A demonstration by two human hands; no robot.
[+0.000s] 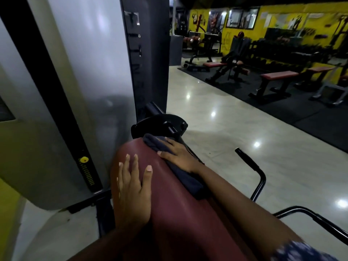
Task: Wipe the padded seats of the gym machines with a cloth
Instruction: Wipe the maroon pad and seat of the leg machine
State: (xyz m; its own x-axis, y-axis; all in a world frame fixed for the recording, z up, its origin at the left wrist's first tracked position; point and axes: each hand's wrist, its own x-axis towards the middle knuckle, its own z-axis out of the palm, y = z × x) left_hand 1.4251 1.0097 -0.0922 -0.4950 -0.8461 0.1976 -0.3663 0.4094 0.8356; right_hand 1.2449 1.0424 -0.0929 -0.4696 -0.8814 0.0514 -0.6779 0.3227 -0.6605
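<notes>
A maroon padded seat (pixel 175 202) of a gym machine fills the lower middle of the head view. My left hand (pixel 132 187) rests flat on the pad's left side, fingers straight. My right hand (pixel 178 154) presses a dark blue cloth (pixel 188 181) onto the pad's right upper edge, fingers spread over it. The cloth trails down along the pad under my right forearm.
The machine's grey weight-stack housing (pixel 79 91) stands close on the left, with a yellow pin (pixel 84 159). A black bracket (pixel 160 125) sits at the pad's far end. A black handle bar (pixel 252 170) rises on the right. Red benches (pixel 278 75) stand across the glossy floor (pixel 235 140).
</notes>
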